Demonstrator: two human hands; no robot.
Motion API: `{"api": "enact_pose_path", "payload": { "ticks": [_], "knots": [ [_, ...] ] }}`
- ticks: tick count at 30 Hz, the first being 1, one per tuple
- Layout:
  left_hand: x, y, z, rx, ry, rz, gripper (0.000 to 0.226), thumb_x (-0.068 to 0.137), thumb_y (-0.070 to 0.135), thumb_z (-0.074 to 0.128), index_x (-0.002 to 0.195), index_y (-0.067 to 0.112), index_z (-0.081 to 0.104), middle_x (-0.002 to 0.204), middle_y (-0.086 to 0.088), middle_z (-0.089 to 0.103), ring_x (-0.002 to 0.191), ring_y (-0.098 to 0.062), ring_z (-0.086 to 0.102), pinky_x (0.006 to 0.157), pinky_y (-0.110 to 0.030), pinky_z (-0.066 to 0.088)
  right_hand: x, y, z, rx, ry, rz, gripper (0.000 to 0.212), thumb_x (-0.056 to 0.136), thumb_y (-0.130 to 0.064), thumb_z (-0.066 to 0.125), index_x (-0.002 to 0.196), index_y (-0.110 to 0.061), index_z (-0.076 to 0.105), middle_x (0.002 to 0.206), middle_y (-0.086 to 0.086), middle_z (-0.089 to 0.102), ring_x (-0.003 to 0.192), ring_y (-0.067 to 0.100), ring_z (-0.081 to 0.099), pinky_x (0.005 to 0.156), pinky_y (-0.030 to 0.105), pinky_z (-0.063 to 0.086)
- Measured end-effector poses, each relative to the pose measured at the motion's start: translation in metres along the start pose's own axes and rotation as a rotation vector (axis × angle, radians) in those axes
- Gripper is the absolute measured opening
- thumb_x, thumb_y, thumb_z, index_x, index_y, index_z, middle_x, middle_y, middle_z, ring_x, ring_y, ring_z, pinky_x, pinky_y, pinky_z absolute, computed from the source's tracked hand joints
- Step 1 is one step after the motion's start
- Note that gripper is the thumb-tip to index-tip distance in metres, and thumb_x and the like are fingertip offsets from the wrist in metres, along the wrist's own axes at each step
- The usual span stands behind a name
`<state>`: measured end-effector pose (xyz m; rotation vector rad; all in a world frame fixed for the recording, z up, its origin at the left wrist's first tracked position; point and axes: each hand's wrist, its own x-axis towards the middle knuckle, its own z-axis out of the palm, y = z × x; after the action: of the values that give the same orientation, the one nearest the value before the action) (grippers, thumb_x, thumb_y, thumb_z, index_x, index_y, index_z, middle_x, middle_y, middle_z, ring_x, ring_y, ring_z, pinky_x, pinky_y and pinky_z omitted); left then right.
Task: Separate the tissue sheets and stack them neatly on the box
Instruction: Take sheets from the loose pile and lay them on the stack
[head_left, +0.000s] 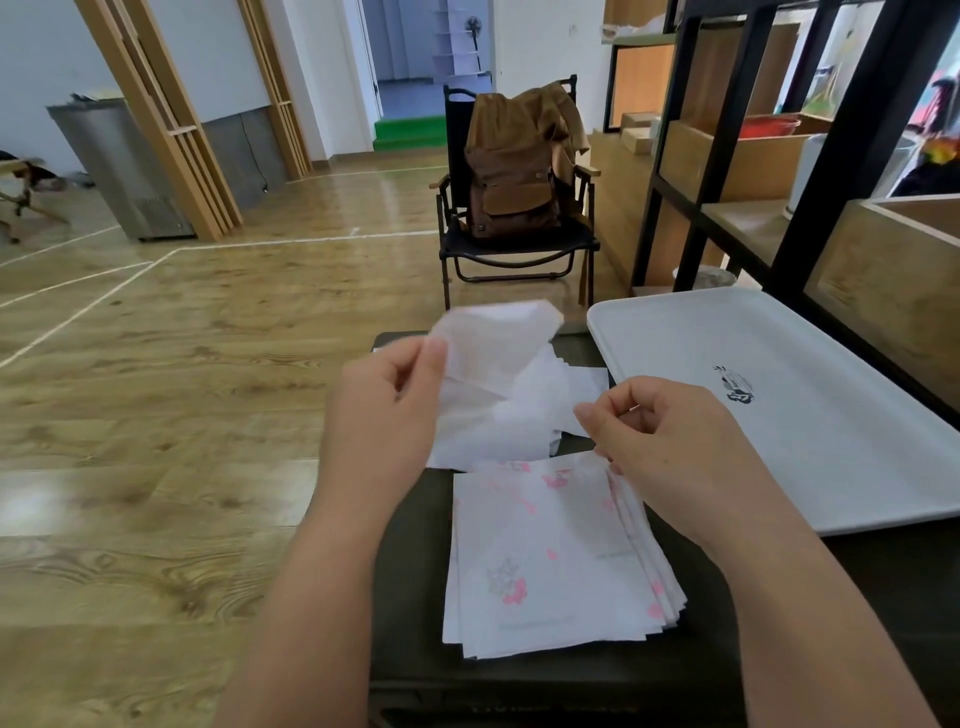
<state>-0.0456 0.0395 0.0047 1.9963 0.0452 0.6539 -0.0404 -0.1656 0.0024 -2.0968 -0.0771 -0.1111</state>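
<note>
Two bare forearms showing from bottom edge of view, no sleeve covering either as far as frame reaches. Left hand (382, 415) wearing no glove, ring, watch or band; wrist bare. Right hand (675, 441) likewise wearing nothing on fingers or wrist. Fingernails showing short, plain, unpainted where thumb tips are catching light. No markings or jewellery showing on either arm. Rest of person lying outside view.
</note>
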Motion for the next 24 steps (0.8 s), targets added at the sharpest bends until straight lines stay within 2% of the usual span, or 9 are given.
{"api": "enact_pose_path", "payload": {
  "ticks": [2,4,8,11,13,16,18,21,24],
  "knots": [
    [-0.002,0.02,-0.008,-0.288,0.014,-0.083,0.029,0.097,0.041,0.056,0.08,0.029,0.076,0.072,0.004,0.07,0.067,-0.014,0.061,0.066,-0.035,0.051,-0.001,-0.003,0.0,0.026,-0.002,-0.037,0.021,0.085,-0.045,0.066,0.072,-0.028,0.065,0.065,-0.013,0.067,0.064,0.006,0.064,0.059,0.023,0.047],
    [-0.006,0.034,-0.013,-0.477,-0.033,-0.156,0.026,0.09,0.046,0.059,0.08,0.031,0.077,0.083,0.0,0.074,0.077,-0.019,0.066,0.079,-0.046,0.056,-0.002,-0.007,-0.001,0.12,-0.022,-0.073,0.013,0.082,-0.045,0.068,0.081,-0.032,0.065,0.072,-0.017,0.068,0.067,0.003,0.065,0.052,0.013,0.046],
    [-0.011,0.049,-0.013,-0.583,-0.081,-0.196,0.028,0.097,0.04,0.056,0.084,0.029,0.079,0.087,0.001,0.078,0.075,-0.012,0.072,0.068,-0.032,0.059,-0.008,-0.02,0.0,0.369,-0.065,-0.15,0.032,0.073,-0.045,0.071,0.103,-0.042,0.059,0.092,-0.022,0.07,0.082,-0.002,0.067,0.06,0.013,0.051],
    [-0.013,0.049,-0.01,-0.485,-0.078,-0.196,0.028,0.1,0.035,0.053,0.087,0.03,0.077,0.081,0.003,0.077,0.069,-0.009,0.071,0.056,-0.022,0.055,-0.01,-0.024,0.001,0.511,-0.029,-0.194,0.047,0.078,-0.029,0.073,0.119,-0.04,0.052,0.094,-0.017,0.074,0.086,0.004,0.071,0.064,0.019,0.058],
    [-0.013,0.047,-0.009,-0.424,-0.064,-0.179,0.015,0.098,0.032,0.058,0.102,0.034,0.071,0.077,0.007,0.076,0.067,-0.005,0.07,0.052,-0.017,0.051,-0.009,-0.024,0.003,0.547,0.006,-0.201,0.054,0.081,-0.021,0.073,0.123,-0.042,0.045,0.091,-0.014,0.075,0.085,0.007,0.072,0.066,0.025,0.06],
    [-0.011,0.04,-0.014,-0.299,-0.06,-0.115,0.041,0.091,0.027,0.068,0.127,0.042,0.053,0.074,0.011,0.074,0.069,0.001,0.068,0.057,-0.007,0.046,-0.008,-0.02,0.003,0.528,0.043,-0.241,0.06,0.083,-0.014,0.073,0.12,-0.049,0.041,0.084,-0.016,0.075,0.081,0.004,0.072,0.061,0.017,0.057],
    [-0.01,0.039,-0.019,-0.223,-0.104,-0.037,0.043,0.087,0.022,0.072,0.12,0.046,0.06,0.077,0.014,0.073,0.072,0.001,0.067,0.061,-0.007,0.046,-0.007,-0.017,0.004,0.447,0.065,-0.275,0.061,0.083,-0.013,0.074,0.122,-0.048,0.042,0.079,-0.02,0.073,0.078,-0.001,0.07,0.057,0.009,0.051],
    [-0.01,0.036,-0.024,0.016,-0.115,0.054,0.028,0.081,0.023,0.077,0.097,0.046,0.073,0.082,0.022,0.07,0.079,0.002,0.063,0.07,-0.006,0.045,-0.005,-0.016,0.004,0.329,0.107,-0.31,0.057,0.083,-0.015,0.075,0.12,-0.047,0.046,0.077,-0.027,0.07,0.079,-0.007,0.067,0.056,0.005,0.048],
    [-0.012,0.035,-0.024,0.126,-0.104,0.081,0.023,0.079,0.025,0.077,0.09,0.045,0.073,0.085,0.03,0.068,0.085,0.006,0.06,0.072,-0.006,0.043,-0.005,-0.016,0.003,0.192,0.148,-0.332,0.043,0.083,-0.02,0.074,0.106,-0.05,0.055,0.075,-0.035,0.066,0.083,-0.01,0.064,0.061,0.01,0.051]
  ]
}}
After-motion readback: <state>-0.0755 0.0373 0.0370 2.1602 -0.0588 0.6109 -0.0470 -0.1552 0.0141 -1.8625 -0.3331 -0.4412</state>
